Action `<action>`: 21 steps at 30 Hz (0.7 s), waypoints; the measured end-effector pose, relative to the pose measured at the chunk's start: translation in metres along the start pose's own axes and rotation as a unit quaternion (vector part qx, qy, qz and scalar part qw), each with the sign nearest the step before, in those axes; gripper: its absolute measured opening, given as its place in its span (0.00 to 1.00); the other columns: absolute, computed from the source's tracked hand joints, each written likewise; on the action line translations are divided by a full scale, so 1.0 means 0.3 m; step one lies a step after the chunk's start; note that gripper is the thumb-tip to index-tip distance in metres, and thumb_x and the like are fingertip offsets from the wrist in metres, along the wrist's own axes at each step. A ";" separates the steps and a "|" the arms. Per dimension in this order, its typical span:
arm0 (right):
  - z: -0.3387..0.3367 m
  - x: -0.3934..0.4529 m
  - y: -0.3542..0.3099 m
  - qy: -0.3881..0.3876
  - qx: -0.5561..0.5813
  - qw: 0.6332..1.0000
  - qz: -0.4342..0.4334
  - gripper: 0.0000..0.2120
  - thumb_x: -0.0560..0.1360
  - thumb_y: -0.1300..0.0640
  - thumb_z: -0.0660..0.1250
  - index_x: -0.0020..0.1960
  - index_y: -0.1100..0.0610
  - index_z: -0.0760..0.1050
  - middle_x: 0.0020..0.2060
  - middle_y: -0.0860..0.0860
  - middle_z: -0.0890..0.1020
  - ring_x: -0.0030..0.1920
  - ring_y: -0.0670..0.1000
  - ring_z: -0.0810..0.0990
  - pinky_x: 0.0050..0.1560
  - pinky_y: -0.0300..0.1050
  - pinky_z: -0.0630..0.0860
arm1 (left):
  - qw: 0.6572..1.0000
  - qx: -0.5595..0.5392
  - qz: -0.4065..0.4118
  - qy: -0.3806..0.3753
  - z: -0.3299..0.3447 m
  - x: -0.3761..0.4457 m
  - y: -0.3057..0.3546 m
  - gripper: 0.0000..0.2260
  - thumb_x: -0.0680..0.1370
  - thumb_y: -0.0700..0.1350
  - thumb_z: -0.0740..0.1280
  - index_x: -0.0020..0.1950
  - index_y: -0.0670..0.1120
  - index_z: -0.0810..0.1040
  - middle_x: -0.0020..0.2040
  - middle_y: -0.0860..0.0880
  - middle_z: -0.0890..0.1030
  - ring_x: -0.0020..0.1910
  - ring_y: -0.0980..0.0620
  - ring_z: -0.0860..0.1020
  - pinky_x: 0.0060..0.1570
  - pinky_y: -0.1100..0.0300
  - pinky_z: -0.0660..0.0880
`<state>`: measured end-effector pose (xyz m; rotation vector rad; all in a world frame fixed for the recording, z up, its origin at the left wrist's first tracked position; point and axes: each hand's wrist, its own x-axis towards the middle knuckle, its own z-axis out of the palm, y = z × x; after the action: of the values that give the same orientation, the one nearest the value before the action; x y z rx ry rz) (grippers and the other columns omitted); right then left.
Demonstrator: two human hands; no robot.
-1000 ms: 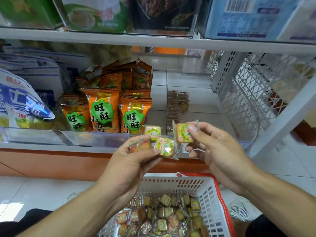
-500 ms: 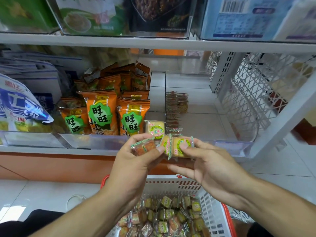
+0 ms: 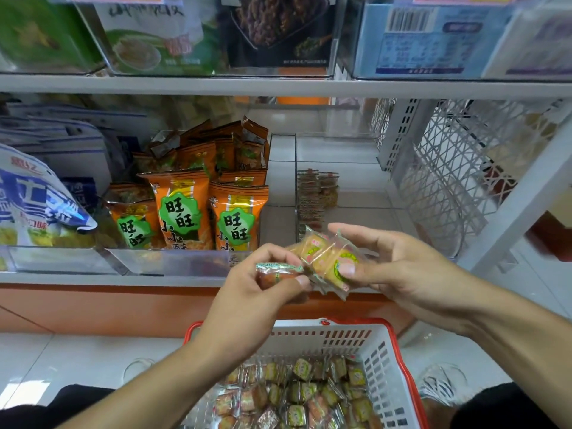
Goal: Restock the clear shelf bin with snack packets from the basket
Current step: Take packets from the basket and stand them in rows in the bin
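My left hand (image 3: 263, 292) pinches a small orange snack packet (image 3: 277, 271) with a green crimped edge. My right hand (image 3: 399, 267) holds a few yellow snack packets (image 3: 328, 261) stacked together, thumb pressing on the front one. Both hands meet in front of the shelf edge, above the white basket with a red rim (image 3: 387, 360), which holds several small wrapped packets (image 3: 297, 394). The clear shelf bin (image 3: 356, 193) lies just behind the hands, with a short row of the same packets (image 3: 315, 193) standing against its left wall.
Orange snack bags (image 3: 182, 209) fill the clear bin to the left. A blue and white bag (image 3: 34, 199) is at far left. A white perforated shelf end panel (image 3: 439, 181) bounds the right. An upper shelf (image 3: 278, 86) carries boxed goods.
The yellow packets that were spread between both hands have been gathered into my right hand. Both hands have dropped slightly and stayed close together.
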<state>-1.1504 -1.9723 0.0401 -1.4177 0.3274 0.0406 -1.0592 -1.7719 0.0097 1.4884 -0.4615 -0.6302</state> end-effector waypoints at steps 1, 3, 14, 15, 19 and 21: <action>-0.006 -0.002 0.002 -0.018 -0.008 1.000 0.011 0.34 0.68 0.65 0.73 0.73 0.54 0.71 0.65 0.52 0.81 0.63 0.54 0.81 0.67 0.51 0.75 | 1.000 0.018 0.002 -0.011 -0.001 -0.002 0.001 0.06 0.72 0.46 0.74 0.47 0.50 0.81 0.45 0.41 0.87 0.47 0.44 0.87 0.57 0.47 0.81; -0.008 -0.007 0.006 -0.065 -0.014 0.997 0.024 0.34 0.70 0.65 0.72 0.74 0.53 0.69 0.65 0.52 0.81 0.64 0.56 0.81 0.67 0.53 0.75 | 0.999 0.026 0.006 -0.032 -0.001 -0.007 0.002 0.05 0.74 0.44 0.74 0.48 0.51 0.80 0.46 0.43 0.87 0.48 0.44 0.87 0.52 0.54 0.82; -0.011 -0.005 0.000 -0.017 0.070 0.997 0.037 0.30 0.64 0.73 0.74 0.64 0.60 0.74 0.62 0.61 0.81 0.53 0.56 0.85 0.46 0.44 0.83 | 0.974 -0.216 -0.035 0.058 -0.003 0.025 -0.010 0.13 0.78 0.31 0.67 0.59 0.44 0.78 0.46 0.38 0.87 0.43 0.43 0.86 0.42 0.58 0.83; -0.010 -0.006 -0.002 -0.024 0.085 0.995 0.047 0.30 0.64 0.75 0.72 0.65 0.61 0.73 0.62 0.62 0.81 0.52 0.56 0.85 0.45 0.43 0.83 | 0.970 -0.233 -0.039 0.057 -0.003 0.026 -0.014 0.13 0.77 0.30 0.68 0.57 0.43 0.79 0.47 0.37 0.86 0.44 0.42 0.86 0.42 0.58 0.83; -0.011 -0.004 -0.011 -0.055 0.114 0.989 0.073 0.30 0.67 0.76 0.69 0.68 0.64 0.72 0.59 0.63 0.83 0.51 0.55 0.85 0.46 0.42 0.83 | 0.978 -0.204 -0.036 0.039 -0.008 0.034 -0.037 0.12 0.69 0.35 0.69 0.49 0.47 0.85 0.47 0.37 0.86 0.45 0.43 0.86 0.44 0.56 0.83; -0.015 -0.005 -0.013 -0.086 0.139 0.984 0.076 0.28 0.70 0.76 0.67 0.69 0.64 0.72 0.59 0.63 0.83 0.53 0.57 0.85 0.50 0.42 0.83 | 0.984 -0.174 -0.034 0.010 -0.013 0.039 -0.046 0.14 0.68 0.36 0.69 0.48 0.50 0.86 0.47 0.38 0.86 0.46 0.44 0.86 0.44 0.56 0.83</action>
<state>-1.1517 -1.9770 0.0438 -1.1026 0.2849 0.2329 -1.0492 -1.7762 -0.0053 1.1798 -0.2680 -0.7096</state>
